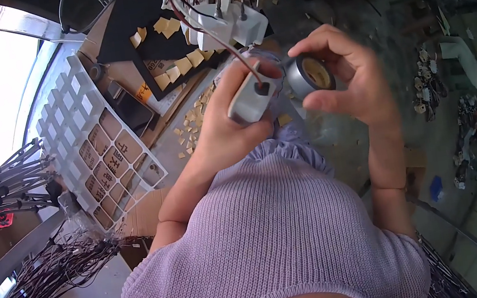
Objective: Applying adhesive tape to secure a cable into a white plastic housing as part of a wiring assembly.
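My left hand (pixel 218 128) is wrapped round a small white plastic housing (pixel 249 105), thumb below and fingers over the top. A brown cable (pixel 228 47) runs down into a black fitting at the housing's end. Just to the right, my right hand (pixel 362 78) grips a roll of grey tape (pixel 301 82) between thumb and fingers, its yellowish core facing right. A gap separates the roll from the housing. Beyond my hands hang several more white housings (pixel 249 27) with cables attached.
At the left lies a white plastic grid tray (pixel 138 148) with white pieces in part of it. Yellowish paper pieces (pixel 184 66) sit along a black frame, with scraps scattered nearby. Bundles of dark cables (pixel 52 263) hang at far left; more parts (pixel 427 80) lie on the floor at right.
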Motion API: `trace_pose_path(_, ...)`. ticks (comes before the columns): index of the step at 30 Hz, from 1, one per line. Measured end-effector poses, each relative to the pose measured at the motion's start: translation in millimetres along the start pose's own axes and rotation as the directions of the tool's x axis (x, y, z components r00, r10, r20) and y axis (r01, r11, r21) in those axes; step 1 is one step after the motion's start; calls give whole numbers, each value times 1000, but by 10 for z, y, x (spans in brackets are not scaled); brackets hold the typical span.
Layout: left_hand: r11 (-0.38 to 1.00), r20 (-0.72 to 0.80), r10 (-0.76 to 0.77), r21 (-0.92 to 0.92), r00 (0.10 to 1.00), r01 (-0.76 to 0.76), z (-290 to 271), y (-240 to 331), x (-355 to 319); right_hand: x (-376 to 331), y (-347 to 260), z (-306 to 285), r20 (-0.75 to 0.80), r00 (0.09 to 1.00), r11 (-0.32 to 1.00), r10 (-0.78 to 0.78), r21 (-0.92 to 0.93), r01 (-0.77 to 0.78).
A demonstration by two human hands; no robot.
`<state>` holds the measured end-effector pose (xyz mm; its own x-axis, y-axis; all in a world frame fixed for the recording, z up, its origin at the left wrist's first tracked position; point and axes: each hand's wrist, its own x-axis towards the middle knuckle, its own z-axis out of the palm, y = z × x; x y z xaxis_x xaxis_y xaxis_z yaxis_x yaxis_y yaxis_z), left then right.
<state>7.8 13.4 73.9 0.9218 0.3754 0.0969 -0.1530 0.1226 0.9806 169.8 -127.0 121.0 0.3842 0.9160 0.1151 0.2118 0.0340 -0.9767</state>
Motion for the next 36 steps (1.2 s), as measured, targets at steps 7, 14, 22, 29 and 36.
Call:
trace_pose_path(7,942,-39,60,334,997,-44,65,2,-12,14,-110,51,108,994,986,18,-167,1)
trace_pose_path(14,925,-52,115,371,992,-88,92,-14,-23,59,-94,18,260,958,956,-123,-229,185)
trace_pose_path(22,800,-188,329,576,925,-167,226,-161,72,-127,-230,272,37,996,972,77,-223,-67)
trace_pose_path(29,745,483,-217,-480,848,464,-4,-68,119,166,-104,-91,141,982,982,127,120,-144)
trace_pose_path(36,221,851,143,-526,506,821,88,-289,87,468,256,48,470,847,929,-250,364,73)
